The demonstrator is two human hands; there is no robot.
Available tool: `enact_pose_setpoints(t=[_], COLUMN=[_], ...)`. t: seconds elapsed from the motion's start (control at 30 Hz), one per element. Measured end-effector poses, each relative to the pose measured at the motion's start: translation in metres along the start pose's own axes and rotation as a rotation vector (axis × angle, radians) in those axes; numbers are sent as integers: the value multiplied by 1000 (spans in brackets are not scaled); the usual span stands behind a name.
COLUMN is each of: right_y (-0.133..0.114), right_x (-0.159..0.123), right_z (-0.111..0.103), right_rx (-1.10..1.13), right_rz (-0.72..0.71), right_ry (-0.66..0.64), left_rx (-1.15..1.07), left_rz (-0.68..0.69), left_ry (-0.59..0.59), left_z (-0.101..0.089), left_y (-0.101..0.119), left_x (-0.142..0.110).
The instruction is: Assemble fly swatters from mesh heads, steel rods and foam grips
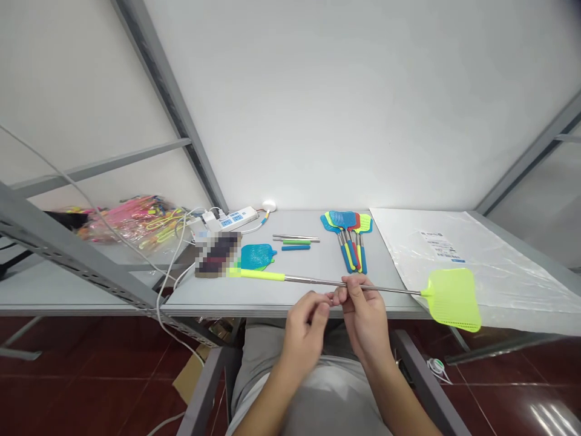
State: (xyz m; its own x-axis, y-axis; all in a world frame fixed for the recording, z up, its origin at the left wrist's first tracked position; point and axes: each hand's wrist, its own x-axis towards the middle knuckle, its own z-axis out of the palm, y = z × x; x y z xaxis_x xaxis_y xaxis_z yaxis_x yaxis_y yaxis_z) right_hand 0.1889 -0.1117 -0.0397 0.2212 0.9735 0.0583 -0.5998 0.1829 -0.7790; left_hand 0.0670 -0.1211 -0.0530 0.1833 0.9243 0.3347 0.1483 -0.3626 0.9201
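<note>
A yellow-green fly swatter (454,300) with a metal telescopic rod stretches sideways above the table's front edge. Its head points right and its yellow grip (261,275) lies to the left. My right hand (365,312) is closed around the thin rod, right of the middle. Just below the rod, my left hand (305,333) has curled fingers, the fingertips meeting those of the right hand; whatever they may pinch is too small to see. Beyond my hands lies a bundle of fly swatters (351,239) in blue, red and yellow-green.
Blue swatter heads (256,257), metal rods (296,237) and a blue grip tube (296,247) lie left of the bundle. A power strip (233,218) with cables stands behind a blurred object (218,257). A white plastic bag (426,242) covers the right side. Bagged colourful items (136,224) are at far left.
</note>
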Motion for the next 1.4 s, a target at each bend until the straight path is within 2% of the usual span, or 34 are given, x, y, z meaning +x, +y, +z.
enact_pose_setpoints(t=[0.03,0.1,0.23,0.33,0.43,0.57,0.67,0.9,1.23,1.4], right_y=[1,3,9,14,8,-17,-36,-70,-84,-100], right_x=[-1,-3,-8,-9,-3,9,15,23,28,33], right_z=[0,1,4,4,-4,-21,-32,-63,-76,-96], right_rx=[-9,-54,-122,-139,-123,-71,-55,-28,53,144], right_rz=[3,15,71,81,18,-23,-39,-166,-259,-347], right_ry=[-11,-46,-129,-138,-56,18,48,257,371,448], left_rx=[-103,-213,-265,-316,-355,-397,-433,-511,-566,-566], left_rz=[-82,-153,-181,-209,-206,-166,-144,-91,-80,-42], left_ry=[46,101,127,177,255,311,328,492,662,757], left_z=[1,1,-3,-12,-31,-59,-70,-99,-105,-117], left_y=[-2,-4,-2,-1,0,8,15,22,24,28], left_x=[2,5,6,9,16,20,20,19,24,25])
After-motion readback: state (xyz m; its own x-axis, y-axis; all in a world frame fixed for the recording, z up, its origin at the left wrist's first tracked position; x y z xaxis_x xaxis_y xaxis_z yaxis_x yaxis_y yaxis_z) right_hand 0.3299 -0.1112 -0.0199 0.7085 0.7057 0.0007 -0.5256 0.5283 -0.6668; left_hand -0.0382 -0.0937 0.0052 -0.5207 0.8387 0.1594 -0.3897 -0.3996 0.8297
